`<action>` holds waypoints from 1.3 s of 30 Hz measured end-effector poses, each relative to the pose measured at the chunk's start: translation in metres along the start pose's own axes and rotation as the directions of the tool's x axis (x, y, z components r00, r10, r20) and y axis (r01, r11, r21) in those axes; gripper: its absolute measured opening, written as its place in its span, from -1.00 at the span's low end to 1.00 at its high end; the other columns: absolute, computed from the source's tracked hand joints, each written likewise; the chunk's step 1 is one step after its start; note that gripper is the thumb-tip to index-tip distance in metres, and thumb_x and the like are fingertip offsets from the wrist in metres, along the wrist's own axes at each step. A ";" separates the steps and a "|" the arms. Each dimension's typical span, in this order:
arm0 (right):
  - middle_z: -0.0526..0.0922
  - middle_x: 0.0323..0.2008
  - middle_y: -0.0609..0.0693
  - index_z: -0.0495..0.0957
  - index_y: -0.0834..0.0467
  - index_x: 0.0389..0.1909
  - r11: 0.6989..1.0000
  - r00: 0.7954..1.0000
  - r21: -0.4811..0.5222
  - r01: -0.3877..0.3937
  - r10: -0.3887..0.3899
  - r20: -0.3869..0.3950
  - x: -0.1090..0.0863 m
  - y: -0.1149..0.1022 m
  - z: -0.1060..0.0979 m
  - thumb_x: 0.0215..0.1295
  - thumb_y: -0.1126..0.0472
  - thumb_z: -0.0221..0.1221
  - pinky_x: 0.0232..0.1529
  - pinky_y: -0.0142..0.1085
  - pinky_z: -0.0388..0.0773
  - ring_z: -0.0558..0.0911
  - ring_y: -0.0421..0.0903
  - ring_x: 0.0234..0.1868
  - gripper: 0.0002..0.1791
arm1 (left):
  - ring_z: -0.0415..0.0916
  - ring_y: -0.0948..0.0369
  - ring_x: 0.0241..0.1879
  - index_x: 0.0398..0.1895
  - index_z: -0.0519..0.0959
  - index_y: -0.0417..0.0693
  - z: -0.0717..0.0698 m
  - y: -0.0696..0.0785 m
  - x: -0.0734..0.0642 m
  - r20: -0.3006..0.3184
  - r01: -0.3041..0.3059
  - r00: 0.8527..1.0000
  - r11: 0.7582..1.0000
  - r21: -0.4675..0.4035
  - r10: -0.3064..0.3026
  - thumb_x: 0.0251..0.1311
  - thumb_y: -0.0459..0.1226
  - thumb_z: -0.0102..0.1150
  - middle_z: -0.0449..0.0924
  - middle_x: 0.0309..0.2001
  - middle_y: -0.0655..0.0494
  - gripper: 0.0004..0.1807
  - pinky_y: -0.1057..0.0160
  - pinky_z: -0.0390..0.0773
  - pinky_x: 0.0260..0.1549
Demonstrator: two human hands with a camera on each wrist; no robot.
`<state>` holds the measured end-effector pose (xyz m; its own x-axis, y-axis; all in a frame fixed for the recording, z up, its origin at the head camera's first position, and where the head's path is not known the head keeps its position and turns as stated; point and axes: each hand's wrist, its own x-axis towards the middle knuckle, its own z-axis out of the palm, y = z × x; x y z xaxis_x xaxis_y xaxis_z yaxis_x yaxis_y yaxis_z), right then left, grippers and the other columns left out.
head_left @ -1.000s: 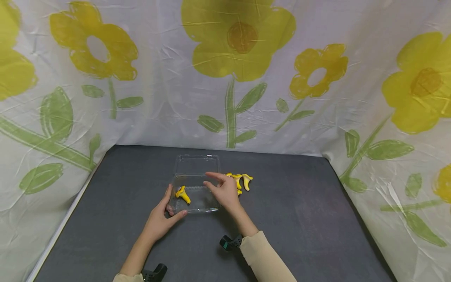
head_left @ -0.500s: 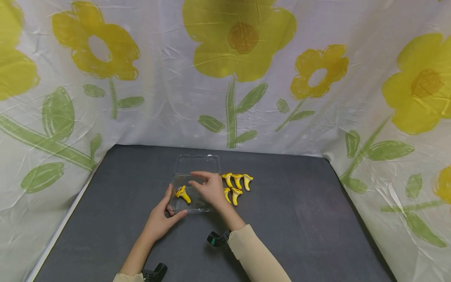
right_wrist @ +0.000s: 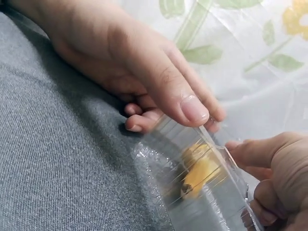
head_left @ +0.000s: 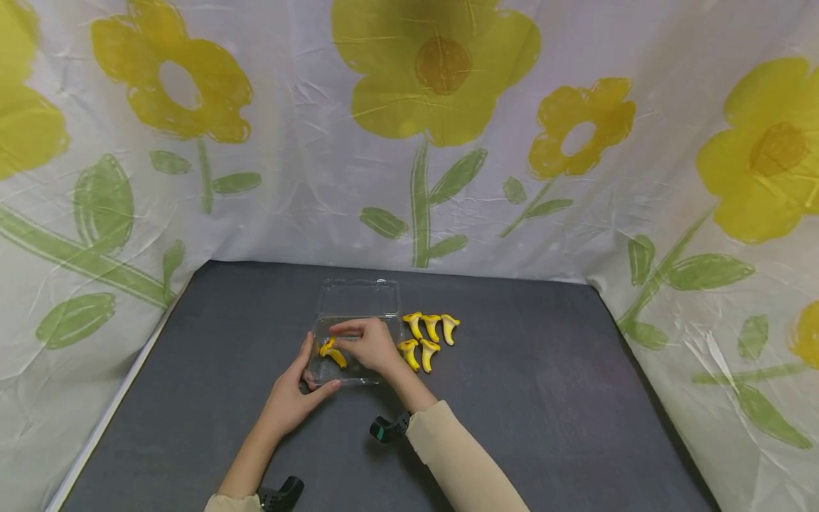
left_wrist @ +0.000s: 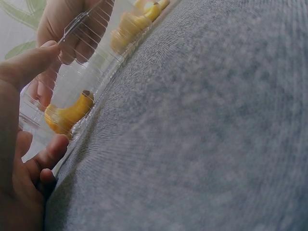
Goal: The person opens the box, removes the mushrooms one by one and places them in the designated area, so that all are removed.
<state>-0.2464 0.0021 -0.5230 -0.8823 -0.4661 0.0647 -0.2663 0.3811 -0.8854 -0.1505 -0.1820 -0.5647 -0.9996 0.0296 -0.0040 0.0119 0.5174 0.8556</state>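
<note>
A clear plastic clamshell box [head_left: 355, 373] lies on the dark table with its lid [head_left: 358, 297] folded back. My left hand [head_left: 291, 398] holds its near left corner; in the right wrist view the thumb [right_wrist: 192, 110] lies against the rim. One yellow chanterelle mushroom [head_left: 336, 359] lies in the box, its dark stem end [left_wrist: 86, 92] showing through the wall. My right hand [head_left: 371, 347] reaches into the box from the right, thumb and forefinger slightly apart, tips right at the mushroom's cap. The right fingers [left_wrist: 44, 91] partly show behind the plastic.
Several more yellow chanterelles [head_left: 430, 353] lie in two rows on the table just right of the box. A white cloth with yellow flowers [head_left: 281, 213] hangs behind and at both sides. Dark table surface [head_left: 544, 398] extends to the right.
My right hand has moved left and down, from above the box's right side to the mushroom in it, uncovering the chanterelles at the right. My left hand stays at the corner.
</note>
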 end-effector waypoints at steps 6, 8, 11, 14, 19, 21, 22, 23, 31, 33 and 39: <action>0.84 -0.01 -0.05 0.81 0.14 0.06 0.998 1.000 -0.058 -0.018 0.019 0.009 0.002 0.003 0.001 0.36 0.25 0.44 -0.16 -0.43 0.65 0.78 -0.17 0.03 -0.72 | 0.37 0.25 -0.37 0.78 -0.19 0.10 -0.001 0.002 0.000 0.007 0.002 1.000 1.000 -0.004 -0.002 0.30 0.07 0.47 0.47 -0.25 0.09 0.23 0.13 0.40 -0.13; 0.83 -0.01 -0.04 0.81 0.14 0.06 0.996 1.000 -0.081 -0.024 0.024 0.000 0.002 0.004 0.000 0.35 0.25 0.45 -0.07 -0.38 0.68 0.78 -0.13 0.06 -0.72 | 0.37 0.25 -0.37 0.78 -0.18 0.09 -0.001 0.002 0.000 0.005 0.003 1.000 1.000 -0.003 -0.003 0.30 0.08 0.47 0.47 -0.22 0.09 0.23 0.14 0.40 -0.13; 0.84 -0.01 -0.04 0.81 0.14 0.05 0.993 0.999 -0.107 -0.039 0.038 -0.013 0.002 0.003 0.000 0.34 0.23 0.46 0.03 -0.30 0.68 0.77 -0.09 0.08 -0.72 | 0.37 0.25 -0.37 0.78 -0.17 0.09 0.000 0.002 0.001 0.003 0.002 1.000 1.000 -0.003 -0.002 0.29 0.07 0.48 0.49 -0.19 0.05 0.23 0.15 0.40 -0.14; 0.84 -0.01 -0.05 0.82 0.12 0.05 0.989 0.999 -0.135 -0.053 0.052 -0.012 0.000 0.002 -0.001 0.35 0.21 0.46 0.07 -0.25 0.68 0.77 -0.08 0.10 -0.72 | 0.37 0.25 -0.37 0.78 -0.17 0.07 0.000 0.002 0.001 0.002 -0.005 1.000 1.000 -0.004 0.005 0.29 0.06 0.49 0.54 0.02 -0.04 0.23 0.15 0.40 -0.13; 0.84 -0.01 -0.07 0.83 0.07 0.05 0.978 0.998 -0.204 -0.047 0.054 0.026 -0.001 0.001 -0.001 0.38 0.19 0.44 0.06 -0.25 0.68 0.77 -0.10 0.09 -0.75 | 0.37 0.26 -0.36 0.78 -0.17 0.06 0.001 0.001 0.001 -0.001 -0.022 1.000 1.000 -0.004 0.022 0.29 0.04 0.49 0.27 0.54 -0.19 0.23 0.13 0.41 -0.10; 0.84 -0.02 -0.08 0.84 0.05 0.03 0.972 0.998 -0.233 -0.039 0.048 0.035 -0.001 0.001 0.000 0.39 0.19 0.43 0.05 -0.26 0.69 0.77 -0.11 0.07 -0.77 | 0.37 0.26 -0.37 0.78 -0.16 0.04 0.001 0.001 0.001 -0.004 -0.025 1.000 1.000 -0.002 0.025 0.29 0.04 0.49 0.31 0.51 -0.17 0.22 0.13 0.41 -0.11; 0.84 -0.02 -0.08 0.84 0.04 0.02 0.969 0.998 -0.243 -0.035 0.045 0.037 -0.001 0.001 0.000 0.40 0.18 0.42 0.04 -0.26 0.69 0.77 -0.11 0.07 -0.78 | 0.37 0.26 -0.37 0.78 -0.16 0.04 0.001 0.001 0.001 -0.005 -0.023 1.000 1.000 -0.001 0.023 0.29 0.04 0.49 0.40 0.42 -0.16 0.22 0.14 0.41 -0.13; 0.84 -0.02 -0.08 0.85 0.03 0.01 0.967 0.998 -0.255 -0.031 0.042 0.037 -0.001 0.001 0.000 0.40 0.18 0.42 0.03 -0.26 0.69 0.77 -0.10 0.07 -0.78 | 0.37 0.26 -0.37 0.78 -0.16 0.04 0.000 0.001 0.001 -0.006 -0.022 1.000 1.000 -0.001 0.022 0.29 0.03 0.49 0.46 0.31 -0.14 0.22 0.15 0.41 -0.14; 0.84 -0.03 -0.05 0.85 0.01 0.01 0.955 0.999 -0.294 -0.025 0.035 0.029 0.000 -0.002 0.002 0.42 0.15 0.41 -0.32 -0.43 0.56 0.75 -0.24 -0.36 -0.80 | 0.36 0.25 -0.38 0.77 -0.14 0.03 0.000 0.001 0.001 -0.011 -0.017 1.000 1.000 0.003 0.017 0.28 0.02 0.51 0.50 -0.02 -0.01 0.23 0.17 0.39 -0.19; 0.84 -0.04 -0.04 0.85 0.01 0.03 0.952 0.999 -0.306 -0.021 0.032 0.032 0.000 -0.002 0.003 0.43 0.14 0.40 -0.49 -0.48 0.44 0.55 -0.31 -0.64 -0.78 | 0.36 0.25 -0.38 0.77 -0.14 0.02 0.000 0.000 0.001 -0.013 -0.019 1.000 1.000 0.005 0.019 0.28 0.02 0.51 0.51 0.05 -0.05 0.22 0.17 0.40 -0.19; 0.87 -0.22 -0.05 0.85 -0.03 0.04 0.935 0.999 -0.355 -0.001 0.017 0.043 0.000 -0.003 0.005 0.44 0.14 0.39 -0.71 -0.50 0.16 0.05 -0.32 -0.85 -0.78 | 0.36 0.25 -0.35 0.77 -0.15 0.03 -0.001 0.000 0.000 -0.012 -0.017 1.000 1.000 0.008 0.018 0.29 0.03 0.50 0.48 0.27 -0.13 0.22 0.16 0.39 -0.17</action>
<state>-0.2436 -0.0031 -0.5232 -0.8694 -0.4933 0.0299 -0.3859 0.6398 -0.6646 -0.1502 -0.1825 -0.5644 -0.9994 0.0288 0.0170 0.0296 0.5235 0.8515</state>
